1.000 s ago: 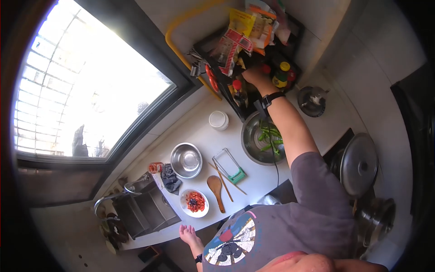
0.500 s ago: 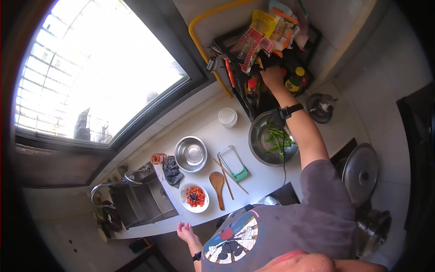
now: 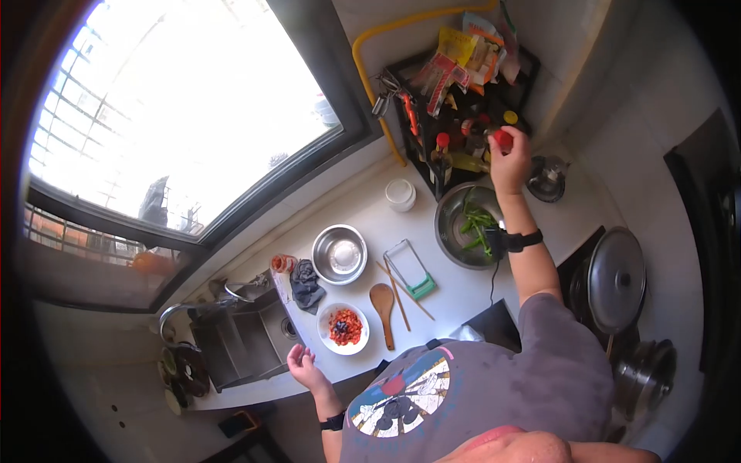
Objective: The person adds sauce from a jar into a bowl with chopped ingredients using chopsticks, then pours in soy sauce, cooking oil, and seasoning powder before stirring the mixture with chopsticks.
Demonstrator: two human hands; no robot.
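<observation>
My right hand (image 3: 509, 162) grips a bottle with a red cap (image 3: 502, 140) in front of the black rack (image 3: 421, 143), just above a metal bowl of green peppers (image 3: 477, 228). Other bottles stand in the rack beside it, one with a red cap (image 3: 442, 140). My left hand (image 3: 306, 367) is held palm up off the counter's front edge, fingers loosely curled and apart, with nothing in it. Near it on the counter is a white bowl of chopped red food (image 3: 344, 329).
A wooden spatula (image 3: 382, 312), chopsticks (image 3: 397, 296), a green-handled peeler (image 3: 421, 286), an empty metal bowl (image 3: 340, 255) and a white tub (image 3: 400, 195) are on the counter. The sink (image 3: 239, 343) is left; a lidded pan (image 3: 617, 279) is right.
My right hand has come out of the rack, now with the red-capped bottle in it. My left hand has shifted slightly left and up. The view has turned a little.
</observation>
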